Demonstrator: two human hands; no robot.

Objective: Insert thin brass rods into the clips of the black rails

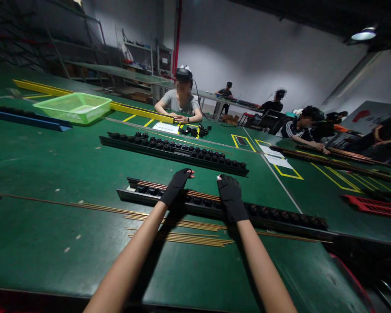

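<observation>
Loosely, left hand and right hand touch rack.

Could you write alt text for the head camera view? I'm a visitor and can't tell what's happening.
From the wearer's head, a gloved left hand and right hand rest on a long black rack crossed by thin brass-coloured rods. It all lies on a green workbench, and a seated person wearing a headset faces the camera across it.

**Bench lot: cloth, metal, plastic**

Black fingerless cloth gloves: matt, soft weave. Thin golden metal rods: smooth, faint sheen. Long black plastic rail: dull, smooth. Green bench mat: smooth, semi-gloss. Lime-green plastic basket: translucent, glossy.
</observation>
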